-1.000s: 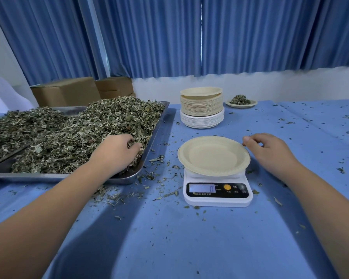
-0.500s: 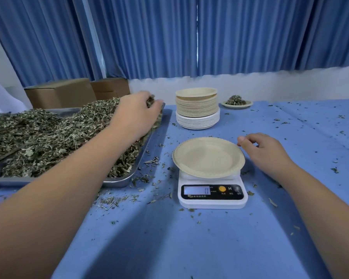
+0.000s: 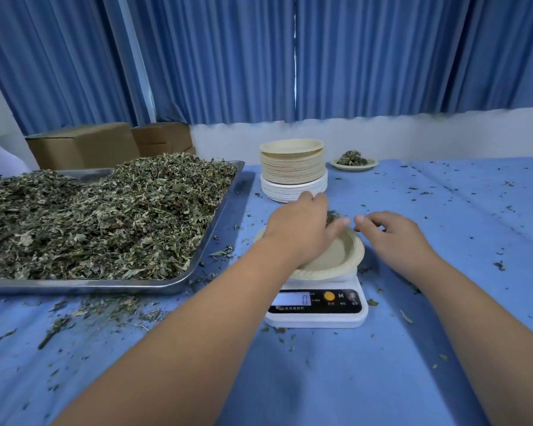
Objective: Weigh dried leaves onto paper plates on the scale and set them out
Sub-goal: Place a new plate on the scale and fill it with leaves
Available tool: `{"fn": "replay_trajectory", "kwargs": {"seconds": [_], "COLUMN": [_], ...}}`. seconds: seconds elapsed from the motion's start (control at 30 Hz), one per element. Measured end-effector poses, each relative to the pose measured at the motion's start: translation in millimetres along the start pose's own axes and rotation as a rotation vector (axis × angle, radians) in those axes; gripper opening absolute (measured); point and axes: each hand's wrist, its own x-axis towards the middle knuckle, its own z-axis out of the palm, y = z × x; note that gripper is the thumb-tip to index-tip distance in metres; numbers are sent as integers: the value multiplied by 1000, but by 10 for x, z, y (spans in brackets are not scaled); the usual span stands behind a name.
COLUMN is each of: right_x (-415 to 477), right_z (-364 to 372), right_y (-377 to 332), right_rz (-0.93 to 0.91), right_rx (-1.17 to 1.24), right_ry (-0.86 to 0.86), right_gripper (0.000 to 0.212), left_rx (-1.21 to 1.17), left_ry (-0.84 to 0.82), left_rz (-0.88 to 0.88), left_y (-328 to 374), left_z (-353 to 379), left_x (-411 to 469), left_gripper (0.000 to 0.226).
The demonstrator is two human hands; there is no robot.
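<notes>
Left hand (image 3: 302,232) clutches a clump of dried green leaves (image 3: 331,216) over the round beige paper plate (image 3: 339,256) on the white digital scale (image 3: 317,318); right hand (image 3: 394,238) is loosely curled and empty, just beside the plate.

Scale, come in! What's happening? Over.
Left-hand grip holds dried leaves over paper plate on scale. Right-hand grip empty, beside plate. Display reads zero. Path clear.
</notes>
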Motion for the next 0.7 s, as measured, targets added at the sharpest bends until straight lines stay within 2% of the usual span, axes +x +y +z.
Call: {"fn": "replay_trajectory", "kwargs": {"seconds": [0.13, 0.37, 0.53, 0.7], "right_x": [12, 0, 9, -28], "right_z": [-1, -10, -6, 16], "right_y": [-8, -9, -46, -180], "right_rz": [0, -18, -49, -119], "right_rx": [-10, -23, -43, -14], "right_ry": [1, 4, 42, 132], "right_gripper": [38, 37, 34, 19], "left_rx": [-72, -266, -137, -86], "left_ry": [-25, 85, 168, 195], "left_rz": [-6, -125, -303, -518], "left_y": [-17, -278, -833, -1178], "left_z": [-30, -243, -345, -439], "left_x": [-75, -312, -551, -763], "left_gripper": [54, 42, 27, 22]}}
